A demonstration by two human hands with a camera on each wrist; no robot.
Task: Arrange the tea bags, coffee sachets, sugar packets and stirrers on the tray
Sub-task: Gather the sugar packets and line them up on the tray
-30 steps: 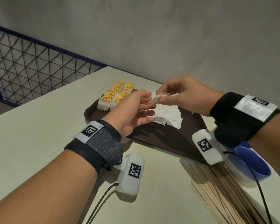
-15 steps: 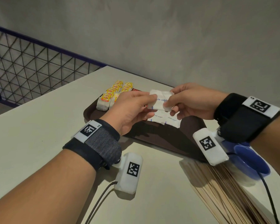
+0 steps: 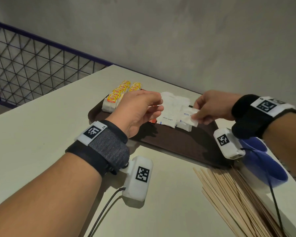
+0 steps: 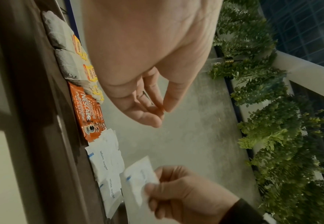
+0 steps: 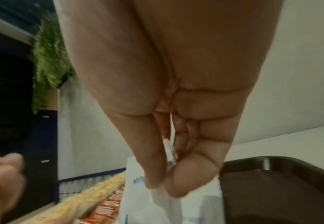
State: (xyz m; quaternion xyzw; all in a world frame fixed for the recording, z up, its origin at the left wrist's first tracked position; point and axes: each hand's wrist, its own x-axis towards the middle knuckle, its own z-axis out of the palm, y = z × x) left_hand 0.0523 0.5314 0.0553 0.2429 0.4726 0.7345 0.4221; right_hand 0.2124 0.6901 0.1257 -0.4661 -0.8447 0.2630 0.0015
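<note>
head view: the right hand [image 3: 210, 106] pinches a sugar packet [image 3: 192, 118] above the tray [image 3: 178, 142]; the left hand [image 3: 138, 110] hovers beside it, holding nothing. left wrist view: left fingers [image 4: 149, 106] loosely curled over coffee sachets [image 4: 88, 109]. right wrist view: thumb and fingertips [image 5: 188, 178] clamp the packet.

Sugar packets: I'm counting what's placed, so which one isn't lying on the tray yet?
The sugar packet pinched in the right hand, held above the tray; the other sugar packets lie flat there.

Head view high above tray [image 3: 186, 144]; wrist views close, same tray.
</note>
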